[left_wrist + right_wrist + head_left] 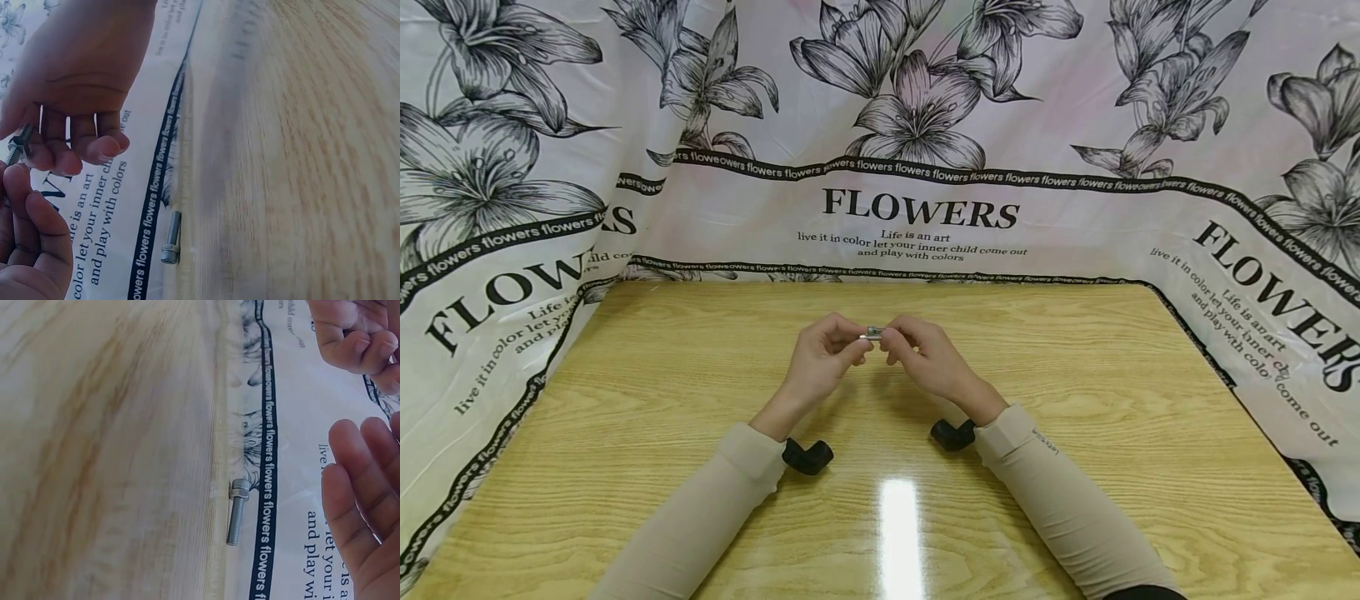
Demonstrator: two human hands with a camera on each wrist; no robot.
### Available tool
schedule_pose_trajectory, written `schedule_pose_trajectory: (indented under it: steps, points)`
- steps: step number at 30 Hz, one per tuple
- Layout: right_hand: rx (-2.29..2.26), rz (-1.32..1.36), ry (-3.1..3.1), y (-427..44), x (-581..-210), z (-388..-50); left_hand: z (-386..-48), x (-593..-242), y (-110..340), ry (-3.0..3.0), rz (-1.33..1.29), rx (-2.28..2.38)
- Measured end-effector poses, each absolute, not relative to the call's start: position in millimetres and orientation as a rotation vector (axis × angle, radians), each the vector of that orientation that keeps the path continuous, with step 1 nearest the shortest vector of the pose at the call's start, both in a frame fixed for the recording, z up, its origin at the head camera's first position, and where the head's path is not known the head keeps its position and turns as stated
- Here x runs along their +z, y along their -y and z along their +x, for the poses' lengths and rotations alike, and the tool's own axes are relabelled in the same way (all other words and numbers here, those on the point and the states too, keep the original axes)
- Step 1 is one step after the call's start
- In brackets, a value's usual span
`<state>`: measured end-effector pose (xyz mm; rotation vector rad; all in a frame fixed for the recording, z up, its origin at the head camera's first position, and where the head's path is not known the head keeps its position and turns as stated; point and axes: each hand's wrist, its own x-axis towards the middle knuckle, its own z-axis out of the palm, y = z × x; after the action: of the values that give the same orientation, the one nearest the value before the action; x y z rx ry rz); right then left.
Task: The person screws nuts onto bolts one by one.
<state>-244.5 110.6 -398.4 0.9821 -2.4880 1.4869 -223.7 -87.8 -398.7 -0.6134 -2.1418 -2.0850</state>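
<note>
In front of me, both hands meet over the table around a small metal bolt (870, 337). My left hand (822, 354) pinches one end between thumb and fingertips, and my right hand (928, 354) pinches the other. The left wrist view shows the held bolt's thread (13, 154) with a nut (19, 142) partway along it; fingers hide both ends. In the right wrist view, curled fingers of the left hand (359, 340) appear above the right hand (372, 519), but the held bolt is outside that frame.
A second bolt (171, 239) with a nut near its head lies on the wood-grain table (1075, 400). It also shows in the right wrist view. A flower-printed cloth (917, 217) hangs behind the table and along both sides. Black wrist mounts (807, 457) sit below the sleeves.
</note>
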Motion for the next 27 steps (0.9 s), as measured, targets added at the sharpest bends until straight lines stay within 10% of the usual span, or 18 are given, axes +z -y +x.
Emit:
schedule_pose_trajectory:
  steps: [27]
  points:
    - [1.493,1.039,2.413,-110.8,-400.3,-245.1,-223.0,-397.6,88.7,2.147,-0.621,-2.078]
